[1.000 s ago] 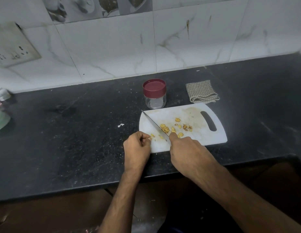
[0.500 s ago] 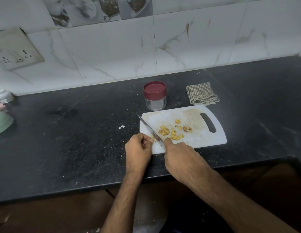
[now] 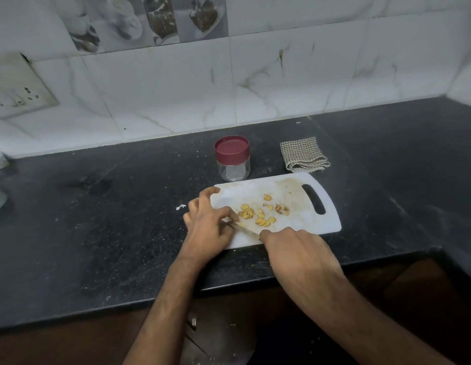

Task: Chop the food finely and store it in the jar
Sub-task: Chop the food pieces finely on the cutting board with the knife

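Observation:
Several yellow food slices (image 3: 258, 215) lie on the white cutting board (image 3: 308, 222). My right hand (image 3: 294, 248) grips the knife (image 3: 244, 229) at the board's near edge; the blade points left and lies low over the board. My left hand (image 3: 206, 219) rests with spread fingers on the board's left end, covering the blade's tip. Behind the board stands a clear jar (image 3: 232, 159), its maroon lid on.
A folded checked cloth (image 3: 302, 154) lies behind the board's handle end. The black counter (image 3: 110, 219) ends in a front edge just below my wrists. A white scrap (image 3: 180, 207) lies left of the board. A wall socket (image 3: 15, 85) is at far left.
My left hand has opened from a pinch and moved up onto the board's left end. The knife has swung from upright and diagonal to low and nearly flat, under my left fingers.

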The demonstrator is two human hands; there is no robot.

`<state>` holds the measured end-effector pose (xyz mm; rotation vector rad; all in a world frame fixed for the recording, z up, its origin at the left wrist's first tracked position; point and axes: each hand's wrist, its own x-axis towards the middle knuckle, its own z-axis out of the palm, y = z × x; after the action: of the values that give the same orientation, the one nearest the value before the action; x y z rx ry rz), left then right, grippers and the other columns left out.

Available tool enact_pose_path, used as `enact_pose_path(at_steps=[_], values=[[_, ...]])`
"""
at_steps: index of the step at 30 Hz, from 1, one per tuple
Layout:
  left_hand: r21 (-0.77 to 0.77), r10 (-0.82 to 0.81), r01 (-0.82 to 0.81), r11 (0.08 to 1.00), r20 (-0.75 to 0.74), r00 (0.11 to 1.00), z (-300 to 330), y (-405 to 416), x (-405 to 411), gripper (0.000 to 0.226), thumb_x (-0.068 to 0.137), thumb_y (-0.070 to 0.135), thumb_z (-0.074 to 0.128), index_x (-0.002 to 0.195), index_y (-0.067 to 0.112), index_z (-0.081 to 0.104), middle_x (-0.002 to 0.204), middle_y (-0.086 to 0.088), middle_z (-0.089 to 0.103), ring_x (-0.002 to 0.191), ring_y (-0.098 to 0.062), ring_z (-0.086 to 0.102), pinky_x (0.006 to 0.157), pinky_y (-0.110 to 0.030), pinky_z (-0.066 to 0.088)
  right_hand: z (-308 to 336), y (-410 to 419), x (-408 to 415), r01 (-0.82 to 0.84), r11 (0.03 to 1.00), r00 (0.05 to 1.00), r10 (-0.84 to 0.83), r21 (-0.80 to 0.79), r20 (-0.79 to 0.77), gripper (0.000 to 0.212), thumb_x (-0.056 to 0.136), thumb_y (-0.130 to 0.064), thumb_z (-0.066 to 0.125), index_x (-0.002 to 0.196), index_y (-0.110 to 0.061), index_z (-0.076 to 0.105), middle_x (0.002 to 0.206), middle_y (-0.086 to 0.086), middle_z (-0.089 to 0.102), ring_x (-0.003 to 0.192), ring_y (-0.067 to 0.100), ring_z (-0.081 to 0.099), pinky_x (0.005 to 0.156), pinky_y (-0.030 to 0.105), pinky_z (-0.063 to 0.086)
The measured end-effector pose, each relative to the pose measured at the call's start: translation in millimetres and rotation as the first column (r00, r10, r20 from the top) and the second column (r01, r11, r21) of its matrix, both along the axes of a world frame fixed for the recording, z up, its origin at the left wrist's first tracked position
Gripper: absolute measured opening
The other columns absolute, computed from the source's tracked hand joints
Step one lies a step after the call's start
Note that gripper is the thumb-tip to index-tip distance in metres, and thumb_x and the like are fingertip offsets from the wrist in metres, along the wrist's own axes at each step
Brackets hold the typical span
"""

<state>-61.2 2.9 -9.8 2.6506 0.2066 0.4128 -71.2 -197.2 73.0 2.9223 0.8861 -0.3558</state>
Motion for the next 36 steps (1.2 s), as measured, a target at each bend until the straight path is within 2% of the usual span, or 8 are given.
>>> enact_pose_path(at_steps=[5,9,13,17,22,26,33,36], values=[[-0.083,-0.025,0.03,0.996,0.056,0.998,-3.3,-3.1,-1.7,0.057,0.083,0.018,0.072,0.131,0.045,0.059,0.154,0.014,0.018,0.136,-0.014,0.02,0.107,-0.04,0.02,-1.0,-19.2,-3.7,0.046,0.999,0.999,-0.047,0.028,0.025,0.039,0.098,-0.006,0.047,0.132,-0.026,0.048,0.076,-0.005,0.038,0.077,0.017,0.049,0.069,0.035,0.047],[-0.242,0.035,-0.013,0.97,0.089,0.995,-13.5,0.9,-4.7,0.073,0.081,0.027,0.078,0.144,0.033,0.041,0.149,0.011,0.027,0.132,-0.007,0.033,0.114,-0.049,0.032,-0.8,-33.1,-2.6,0.122,0.985,0.992,-0.126,0.124,0.025,0.028,0.103,-0.021,0.044,0.128,-0.032,0.052,0.082,-0.007,0.05,0.078,0.017,0.054,0.068,0.031,0.045],[-0.364,0.155,-0.124,0.923,0.057,0.986,-16.8,-2.0,-3.8,0.079,0.075,0.051,0.085,0.138,0.026,0.045,0.128,0.009,0.049,0.112,-0.005,0.052,0.102,-0.046,0.049,4.8,-37.5,7.5,0.195,0.955,0.98,-0.181,0.225,-0.082,0.03,0.104,-0.033,0.043,0.133,-0.035,0.053,0.107,-0.003,0.064,0.091,0.017,0.059,0.081,0.034,0.051],[-0.087,0.227,-0.231,0.969,-0.054,0.973,-10.7,-14.7,5.9,0.07,0.077,0.064,0.077,0.13,0.019,0.064,0.124,0.002,0.052,0.118,-0.015,0.045,0.106,-0.039,0.041,5.3,-33.8,12.3,0.207,0.943,0.976,-0.18,0.26,-0.122,0.033,0.105,-0.035,0.046,0.137,-0.033,0.053,0.115,-0.003,0.066,0.096,0.014,0.063,0.087,0.034,0.054],[-0.165,0.253,-0.262,0.951,-0.073,0.965,-3.1,-22.3,13.6,0.037,0.084,0.043,0.081,0.105,0.013,0.075,0.103,0.001,0.06,0.091,-0.014,0.061,0.085,-0.037,0.056,2.1,-30.6,12.3,0.196,0.941,0.976,-0.161,0.274,-0.146,0.03,0.104,-0.035,0.047,0.133,-0.031,0.055,0.112,-0.003,0.066,0.096,0.013,0.063,0.09,0.035,0.055],[-0.175,0.258,-0.263,0.949,-0.055,0.965,-2.4,-21.5,16.4,0.004,0.089,0.021,0.076,0.091,0.019,0.078,0.094,0.004,0.069,0.082,-0.008,0.064,0.074,-0.024,0.052,-2.2,-30.5,13.5,0.188,0.942,0.979,-0.155,0.277,-0.135,0.029,0.104,-0.034,0.048,0.131,-0.03,0.057,0.112,-0.003,0.066,0.095,0.013,0.064,0.089,0.034,0.056],[-0.236,0.313,-0.338,0.911,-0.138,0.94,6.4,-15.9,21.7,0.014,0.086,0.01,0.065,0.075,0.016,0.071,0.08,0.003,0.069,0.075,-0.011,0.065,0.069,-0.028,0.058,-6.0,-27.8,16.1,0.166,0.936,0.984,-0.139,0.31,-0.108,0.023,0.103,-0.033,0.048,0.124,-0.03,0.059,0.101,-0.005,0.065,0.087,0.012,0.063,0.081,0.031,0.055],[-0.256,0.319,-0.36,0.897,-0.188,0.929,12.5,-14.2,29.3,0.015,0.081,0.006,0.062,0.07,0.013,0.069,0.077,0.0,0.069,0.071,-0.013,0.065,0.055,-0.023,0.05,-6.0,-24.5,18.9,0.165,0.926,0.985,-0.142,0.34,-0.094,0.03,0.103,-0.033,0.049,0.132,-0.031,0.057,0.107,-0.004,0.067,0.087,0.013,0.063,0.083,0.032,0.055]])
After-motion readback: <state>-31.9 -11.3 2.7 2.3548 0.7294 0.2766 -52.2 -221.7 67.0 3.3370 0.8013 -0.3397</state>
